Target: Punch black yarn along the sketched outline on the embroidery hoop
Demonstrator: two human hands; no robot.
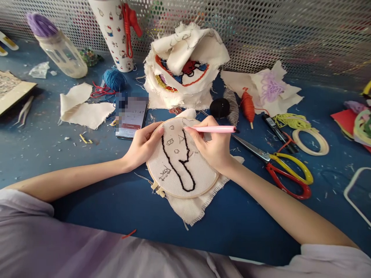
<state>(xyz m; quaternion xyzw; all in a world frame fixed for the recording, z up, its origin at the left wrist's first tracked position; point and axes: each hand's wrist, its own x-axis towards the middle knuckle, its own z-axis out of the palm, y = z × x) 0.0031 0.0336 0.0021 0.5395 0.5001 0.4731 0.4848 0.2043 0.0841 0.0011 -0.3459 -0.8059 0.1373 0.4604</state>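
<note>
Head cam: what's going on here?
A person sits at a blue table working on an embroidery hoop. The left hand grips the hoop's left rim. The right hand holds a pink pen-like tool, its tip over the cloth. A black stitched outline runs across the fabric. Red-and-yellow scissors lie to the right, a phone to the left.

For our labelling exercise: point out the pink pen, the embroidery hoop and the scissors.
pink pen (216, 129), head view, middle of its barrel.
embroidery hoop (213, 184), head view, wooden rim at lower right.
scissors (290, 175), head view, red and yellow handles.
</note>
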